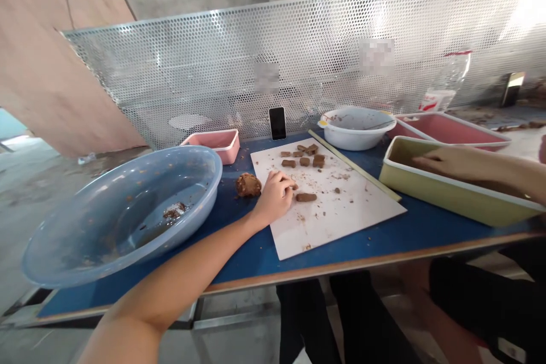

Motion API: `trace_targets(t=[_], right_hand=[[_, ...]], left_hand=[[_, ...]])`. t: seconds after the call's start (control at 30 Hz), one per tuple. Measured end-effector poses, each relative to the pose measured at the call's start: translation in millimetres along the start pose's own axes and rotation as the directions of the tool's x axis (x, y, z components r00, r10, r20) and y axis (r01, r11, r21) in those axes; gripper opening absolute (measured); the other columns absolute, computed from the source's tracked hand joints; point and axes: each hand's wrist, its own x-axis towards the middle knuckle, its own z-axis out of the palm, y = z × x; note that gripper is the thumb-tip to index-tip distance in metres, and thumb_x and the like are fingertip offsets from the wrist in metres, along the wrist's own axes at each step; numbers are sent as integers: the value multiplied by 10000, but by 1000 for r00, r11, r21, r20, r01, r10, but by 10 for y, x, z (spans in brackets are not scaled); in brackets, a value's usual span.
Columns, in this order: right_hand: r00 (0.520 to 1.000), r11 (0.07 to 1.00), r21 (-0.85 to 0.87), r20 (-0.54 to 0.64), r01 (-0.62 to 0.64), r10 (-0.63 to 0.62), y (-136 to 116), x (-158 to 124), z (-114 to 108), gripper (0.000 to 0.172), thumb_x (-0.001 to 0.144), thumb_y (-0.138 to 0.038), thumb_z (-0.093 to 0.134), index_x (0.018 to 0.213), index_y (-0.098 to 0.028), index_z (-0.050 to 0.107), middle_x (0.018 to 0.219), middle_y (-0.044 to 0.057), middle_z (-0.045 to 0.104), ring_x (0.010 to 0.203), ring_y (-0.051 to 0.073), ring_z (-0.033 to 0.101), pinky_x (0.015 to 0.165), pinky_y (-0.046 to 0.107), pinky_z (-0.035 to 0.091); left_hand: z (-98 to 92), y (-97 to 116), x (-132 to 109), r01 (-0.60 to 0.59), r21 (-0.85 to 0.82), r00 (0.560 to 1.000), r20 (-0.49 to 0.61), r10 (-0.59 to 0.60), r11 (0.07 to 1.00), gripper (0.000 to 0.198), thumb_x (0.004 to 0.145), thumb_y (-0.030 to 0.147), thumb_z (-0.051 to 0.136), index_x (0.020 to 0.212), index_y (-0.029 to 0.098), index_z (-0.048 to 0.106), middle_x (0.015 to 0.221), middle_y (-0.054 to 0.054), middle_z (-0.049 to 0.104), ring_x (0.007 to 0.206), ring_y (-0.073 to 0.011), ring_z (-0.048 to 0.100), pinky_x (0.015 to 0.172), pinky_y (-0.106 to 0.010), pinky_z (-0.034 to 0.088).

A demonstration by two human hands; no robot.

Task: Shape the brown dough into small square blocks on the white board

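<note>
My left hand (278, 196) rests on the white board (341, 222), fingers curled down and closed around a small brown clay piece, mostly hidden beneath them. Just right of its fingertips lies a short clay roll (306, 197). Farther back on the board, several similar clay pieces (304, 162) are grouped among crumbs. A rough lump of clay (248, 185) sits at the board's left edge, beside my hand. My right hand is out of sight.
A large blue basin (106, 205) with wet residue tilts at the left. Behind stand a pink tub (228, 148), a phone (277, 123) and a white basin (356, 133). A yellowish strip (354, 165) lies along the board. At right, another person's hand (443, 160) reaches into a green tub (447, 199).
</note>
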Motion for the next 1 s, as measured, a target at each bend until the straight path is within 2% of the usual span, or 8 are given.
trace_targets(t=[0.07, 0.17, 0.23, 0.33, 0.4, 0.47, 0.73, 1.0], right_hand=[[991, 995, 42, 91, 92, -96, -241, 32, -17, 387, 1149, -340, 586, 1182, -134, 912, 1227, 238, 849, 1061, 298, 775, 995, 448, 517], [931, 924, 146, 36, 354, -363, -844, 14, 33, 471, 1167, -428, 502, 1353, -185, 860, 1367, 192, 815, 1217, 327, 752, 1106, 455, 518], [843, 823, 226, 11, 522, -538, -1317, -3, 133, 515, 1184, -509, 439, 1421, -277, 833, 1312, 132, 824, 1119, 297, 777, 1027, 442, 570], [619, 587, 253, -65, 769, -783, -1910, 43, 344, 478, 1187, -472, 463, 1415, -272, 833, 1176, 121, 814, 1089, 288, 767, 998, 437, 583], [501, 466, 246, -107, 850, -859, -2136, 111, 488, 455, 1189, -422, 471, 1424, -256, 823, 1105, 118, 791, 1023, 274, 752, 932, 422, 586], [441, 396, 263, -140, 880, -887, -2209, 170, 616, 435, 1187, -392, 491, 1426, -231, 817, 1091, 121, 776, 979, 263, 734, 891, 411, 579], [425, 326, 455, -133, 829, -896, -1880, 235, 866, 359, 1137, -517, 679, 1194, -239, 898, 955, 72, 687, 869, 212, 675, 811, 352, 523], [391, 190, 535, -291, 823, -874, -1950, 273, 983, 447, 1176, -548, 617, 1051, -221, 895, 882, 45, 626, 827, 181, 627, 787, 330, 489]], left_hand=[[-43, 65, -30, 40, 106, 999, 0, -40, 994, 369, 950, 4, 559, 814, 195, 844, 973, -107, 743, 1059, -303, 640, 1034, -503, 601], [-91, 171, -85, 51, 222, 998, 22, -57, 974, 352, 885, -1, 585, 748, 193, 844, 918, -124, 730, 1018, -324, 619, 982, -539, 607], [-100, 221, -115, 17, 228, 999, 39, -26, 974, 371, 869, -8, 575, 798, 200, 874, 942, -129, 731, 1017, -321, 618, 964, -536, 620], [-88, 242, -142, -19, 216, 998, 64, 6, 976, 396, 835, -23, 580, 873, 209, 899, 968, -130, 733, 1006, -317, 619, 944, -541, 639], [-75, 239, -152, -22, 210, 998, 65, 9, 977, 406, 820, -31, 585, 894, 215, 899, 969, -125, 728, 1004, -318, 619, 943, -548, 648], [-64, 245, -163, -5, 198, 999, 48, -5, 980, 396, 839, -29, 586, 882, 225, 887, 961, -119, 719, 1011, -317, 623, 954, -548, 650], [-37, 349, -211, 78, 182, 995, 45, -88, 980, 329, 844, -17, 579, 760, 220, 792, 970, -121, 701, 1028, -329, 613, 966, -580, 609], [-37, 361, -208, 102, 122, 992, 64, -110, 987, 374, 841, -44, 545, 813, 204, 822, 960, -106, 702, 1028, -315, 620, 965, -541, 596]])
